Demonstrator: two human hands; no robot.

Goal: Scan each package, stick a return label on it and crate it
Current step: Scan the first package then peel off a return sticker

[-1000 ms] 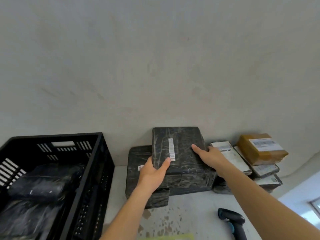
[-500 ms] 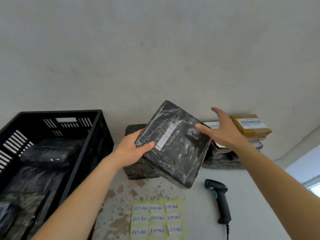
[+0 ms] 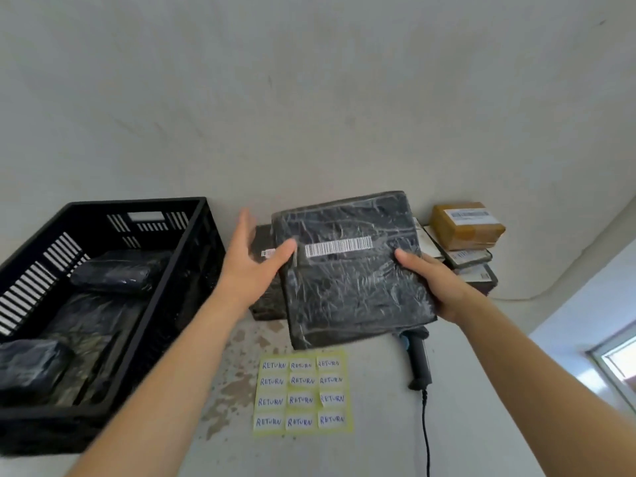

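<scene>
Black shrink-wrapped package (image 3: pixel 351 266), glossy and crinkly with a white barcode strip (image 3: pixel 339 246) across the top, is held up over the table (image 3: pixel 481 425) above the return labels (image 3: pixel 303 394), right hand (image 3: pixel 435 287) gripping its edge, left hand (image 3: pixel 253 266) open with thumb touching.

Glossy black package (image 3: pixel 354 280) with white barcode strip (image 3: pixel 339 246), black slotted crate (image 3: pixel 192 266), yellow label sheet (image 3: pixel 303 394) lettered blue, brown parcel (image 3: pixel 464 225)
</scene>
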